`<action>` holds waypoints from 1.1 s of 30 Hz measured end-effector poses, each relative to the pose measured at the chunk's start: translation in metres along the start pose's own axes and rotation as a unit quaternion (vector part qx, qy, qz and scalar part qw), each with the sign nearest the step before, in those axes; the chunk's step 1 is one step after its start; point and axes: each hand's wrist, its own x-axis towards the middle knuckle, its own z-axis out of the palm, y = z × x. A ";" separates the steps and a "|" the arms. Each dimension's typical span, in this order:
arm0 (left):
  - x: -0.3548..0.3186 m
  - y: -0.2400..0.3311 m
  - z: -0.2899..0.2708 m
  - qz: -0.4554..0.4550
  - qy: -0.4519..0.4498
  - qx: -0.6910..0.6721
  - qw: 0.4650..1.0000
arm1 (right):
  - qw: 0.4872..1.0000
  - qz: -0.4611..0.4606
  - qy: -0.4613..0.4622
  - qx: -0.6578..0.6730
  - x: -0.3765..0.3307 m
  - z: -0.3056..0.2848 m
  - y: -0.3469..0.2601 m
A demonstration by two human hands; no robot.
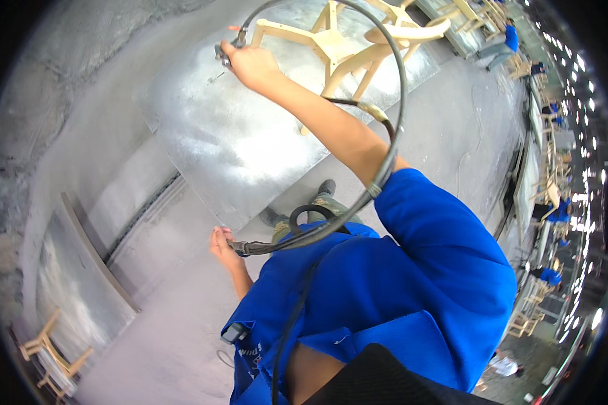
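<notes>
My right hand (255,67) reaches far out to the upper left, its fingers closed round a small metal spray gun (224,55). A fitting with an orange lever (236,30) joins the gun to a dark hose (400,74). That hose loops over my right arm and runs back toward my left side. Low by my waist, my left hand (221,244) has its fingers curled in, apparently round the hose at a metal fitting (238,248); the grip is partly hidden. Just right of the gun, an unpainted wooden chair (331,46) lies with its legs raised on a shiny metal-topped table (203,155).
A second metal sheet (74,270) stands at the left, with a wooden chair (53,351) by it. Along the right are several more chairs (550,192), work tables, and people in blue (510,39). A thin line (476,128) trails on the grey floor.
</notes>
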 end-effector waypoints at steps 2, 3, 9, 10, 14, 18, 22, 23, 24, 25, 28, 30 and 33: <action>0.005 -0.001 0.011 -0.003 -0.022 0.001 1.000 | 0.999 -0.019 -0.002 0.033 -0.038 -0.006 0.012; 0.006 -0.003 0.018 -0.002 -0.034 0.009 0.999 | 0.997 -0.003 -0.033 0.074 -0.064 -0.003 0.020; -0.004 -0.022 0.087 -0.031 -0.128 0.089 0.987 | 0.719 0.318 -0.180 0.592 -0.243 0.007 0.094; -0.013 -0.026 0.097 -0.019 -0.168 0.137 0.976 | 0.646 0.374 -0.146 0.649 -0.277 0.006 0.103; -0.059 -0.046 0.168 -0.054 -0.298 0.195 0.933 | 0.619 0.445 -0.061 0.644 -0.384 -0.028 0.170; -0.103 -0.070 0.258 -0.079 -0.410 0.232 0.878 | 0.631 0.491 -0.016 0.600 -0.456 -0.066 0.256; -0.157 -0.101 0.358 -0.074 -0.514 0.270 0.811 | 0.598 0.510 0.081 0.613 -0.535 -0.107 0.331; -0.172 -0.113 0.376 -0.063 -0.541 0.280 0.790 | 0.592 0.509 0.098 0.617 -0.561 -0.110 0.343; -0.187 -0.120 0.401 -0.052 -0.568 0.290 0.769 | 0.571 0.513 0.138 0.626 -0.581 -0.117 0.356; -0.202 -0.126 0.423 -0.043 -0.593 0.300 0.746 | 0.549 0.519 0.173 0.632 -0.602 -0.122 0.366; -0.241 -0.139 0.484 -0.029 -0.665 0.313 0.677 | 0.446 0.540 0.253 0.668 -0.653 -0.134 0.402; -0.259 -0.142 0.514 -0.024 -0.680 0.329 0.654 | 0.361 0.556 0.285 0.692 -0.678 -0.141 0.420; -0.291 -0.156 0.561 -0.055 -0.692 0.359 0.624 | 0.337 0.537 0.326 0.702 -0.713 -0.157 0.444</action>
